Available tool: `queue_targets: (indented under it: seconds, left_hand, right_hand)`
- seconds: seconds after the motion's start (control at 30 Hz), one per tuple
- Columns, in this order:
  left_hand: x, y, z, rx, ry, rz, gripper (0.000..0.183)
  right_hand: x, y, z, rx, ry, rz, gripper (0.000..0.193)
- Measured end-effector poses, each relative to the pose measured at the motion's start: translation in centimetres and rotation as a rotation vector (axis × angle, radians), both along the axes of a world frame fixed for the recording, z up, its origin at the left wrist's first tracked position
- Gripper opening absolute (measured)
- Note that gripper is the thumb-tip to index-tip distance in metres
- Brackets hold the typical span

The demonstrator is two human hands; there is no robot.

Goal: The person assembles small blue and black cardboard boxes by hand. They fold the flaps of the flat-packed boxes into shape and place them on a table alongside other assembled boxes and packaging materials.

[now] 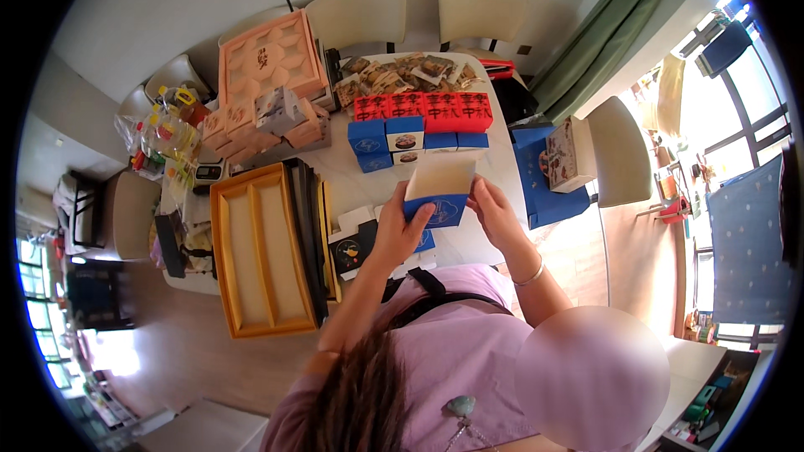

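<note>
Above the table's near edge I hold a small blue cardboard box (pixel 440 208) with a pale inside panel standing up at its top. My left hand (pixel 402 230) is closed round its left side, thumb across the blue front. At the right edge, the fingers of my right hand (pixel 494 209) are closed on the cardboard; part of them is hidden behind it. Just beyond stand several blue boxes (pixel 368 141), some with a pastry picture. Behind those is a row of red packets (pixel 456 111) with dark lettering.
Wrapped snack packets (pixel 410 75) lie heaped at the table's far end. Pink boxes (pixel 272 59) are stacked at the far left. A yellow divided tray (pixel 276 251) leans over the left edge. On a chair (pixel 620 151) at right sits a patterned carton (pixel 569 155).
</note>
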State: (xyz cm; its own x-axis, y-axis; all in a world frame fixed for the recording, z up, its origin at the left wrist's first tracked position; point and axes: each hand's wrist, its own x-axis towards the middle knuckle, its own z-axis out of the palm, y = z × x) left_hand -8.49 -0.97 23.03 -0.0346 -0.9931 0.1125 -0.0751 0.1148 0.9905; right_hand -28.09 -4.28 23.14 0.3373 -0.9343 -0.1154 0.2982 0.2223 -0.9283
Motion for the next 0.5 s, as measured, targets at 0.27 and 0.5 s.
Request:
queue_targets:
  seconds: [0.27, 0.5]
  left_hand:
    - [-1.3, 0.6, -2.6, -0.193, -0.117, 0.065, 0.056]
    - [-2.4, 1.0, -2.0, -0.217, 0.022, 0.103, 0.059]
  right_hand:
    - [0.4, -0.2, 0.3, 0.299, -0.209, 0.019, 0.031]
    - [0.3, -0.7, 0.5, 0.313, -0.037, -0.038, 0.021]
